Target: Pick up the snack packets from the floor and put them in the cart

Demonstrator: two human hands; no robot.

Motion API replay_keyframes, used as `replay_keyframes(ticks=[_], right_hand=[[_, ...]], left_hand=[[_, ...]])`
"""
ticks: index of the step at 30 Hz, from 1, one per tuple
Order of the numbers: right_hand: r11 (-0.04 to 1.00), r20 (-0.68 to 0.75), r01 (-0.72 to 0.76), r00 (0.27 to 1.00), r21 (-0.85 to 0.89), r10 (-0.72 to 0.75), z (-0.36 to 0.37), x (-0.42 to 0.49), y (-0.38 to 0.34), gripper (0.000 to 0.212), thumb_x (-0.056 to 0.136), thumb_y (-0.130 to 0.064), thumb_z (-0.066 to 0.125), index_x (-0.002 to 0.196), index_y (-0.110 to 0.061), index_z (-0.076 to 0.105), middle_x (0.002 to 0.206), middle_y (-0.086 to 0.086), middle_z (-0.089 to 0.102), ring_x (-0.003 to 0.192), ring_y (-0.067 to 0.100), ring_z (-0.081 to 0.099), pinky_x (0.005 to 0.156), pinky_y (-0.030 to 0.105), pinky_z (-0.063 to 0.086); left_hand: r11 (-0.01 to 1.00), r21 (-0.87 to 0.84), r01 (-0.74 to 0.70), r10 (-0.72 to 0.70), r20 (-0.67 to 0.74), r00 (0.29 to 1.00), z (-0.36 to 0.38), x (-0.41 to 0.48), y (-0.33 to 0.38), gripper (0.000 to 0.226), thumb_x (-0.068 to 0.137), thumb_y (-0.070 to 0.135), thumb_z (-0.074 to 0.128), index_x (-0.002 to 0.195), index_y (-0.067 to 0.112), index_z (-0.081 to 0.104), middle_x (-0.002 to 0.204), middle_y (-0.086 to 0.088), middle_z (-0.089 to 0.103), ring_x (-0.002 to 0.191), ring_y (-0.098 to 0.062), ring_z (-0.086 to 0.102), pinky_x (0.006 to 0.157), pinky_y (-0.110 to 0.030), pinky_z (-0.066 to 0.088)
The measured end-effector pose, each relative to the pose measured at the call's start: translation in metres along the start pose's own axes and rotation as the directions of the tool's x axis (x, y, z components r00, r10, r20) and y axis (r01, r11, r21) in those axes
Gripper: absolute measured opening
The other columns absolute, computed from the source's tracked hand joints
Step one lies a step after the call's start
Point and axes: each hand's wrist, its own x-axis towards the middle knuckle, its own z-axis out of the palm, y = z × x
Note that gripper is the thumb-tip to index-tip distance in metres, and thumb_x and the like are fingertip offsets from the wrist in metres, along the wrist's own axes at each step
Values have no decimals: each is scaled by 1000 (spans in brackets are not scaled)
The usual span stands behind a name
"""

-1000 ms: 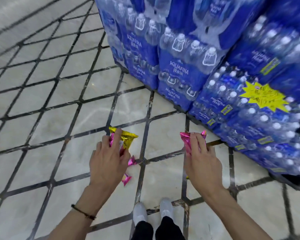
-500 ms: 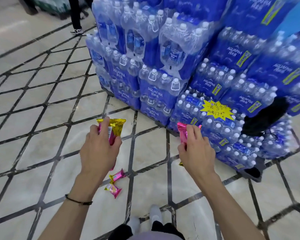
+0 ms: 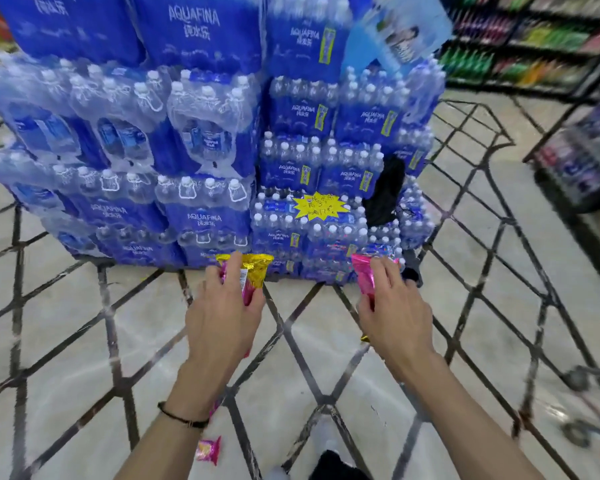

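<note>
My left hand point(image 3: 222, 317) grips a gold and pink snack packet point(image 3: 253, 270), held up in front of me. My right hand point(image 3: 394, 306) holds a pink snack packet point(image 3: 364, 277) at about the same height. One more pink packet point(image 3: 208, 450) lies on the tiled floor below my left forearm. A wire cart point(image 3: 482, 133) stands to the right, its rim reaching from beside the water stack toward the frame's right edge, with wheels point(image 3: 574, 433) at lower right.
A tall stack of blue shrink-wrapped water bottle packs point(image 3: 201, 140) with a yellow price star point(image 3: 319, 206) fills the space ahead. Shelves of drinks point(image 3: 520, 39) run along the back right. The floor has dark diagonal lines.
My view has risen and turned right, bringing the cart and shelves into sight. Both hands have lifted with their packets. The floor packet now sits lower in view.
</note>
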Motion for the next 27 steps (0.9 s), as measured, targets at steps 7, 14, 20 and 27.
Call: replay_keyframes(ticks=[7, 14, 20, 27], right_hand=[[958, -21, -285, 958, -17, 285, -29, -52, 91, 50, 87, -28, 55, 134, -20, 39, 134, -4, 46, 83, 28, 53, 54, 39, 50], [840, -84, -541, 839, -43, 537, -58, -128, 208, 51, 92, -33, 51, 139, -20, 37, 140, -3, 42, 86, 26, 54, 55, 38, 52], [662, -170, -744, 667, -94, 726, -92, -228, 341, 55, 93, -33, 54, 143, -20, 34, 147, -1, 39, 101, 29, 59, 68, 39, 57], [500, -252, -864, 497, -60, 830, -130, -343, 476, 48, 95, -32, 51, 138, -19, 37, 140, 0, 42, 97, 31, 58, 60, 37, 50]], left_hand=[[968, -65, -242, 249, 127, 960, 29, -8, 87, 61, 89, 43, 59, 144, 31, 35, 117, -8, 51, 101, -35, 58, 75, -47, 53], [888, -116, -446, 461, 216, 861, 80, -46, 208, 58, 91, 45, 59, 142, 32, 35, 122, -7, 50, 106, -38, 58, 72, -45, 46], [756, -197, -624, 653, 291, 699, 138, -134, 340, 59, 90, 46, 60, 141, 30, 36, 124, -10, 50, 108, -39, 57, 76, -47, 47], [604, -298, -739, 789, 353, 502, 190, -259, 491, 59, 94, 46, 56, 146, 34, 31, 127, -8, 50, 106, -33, 59, 76, -41, 47]])
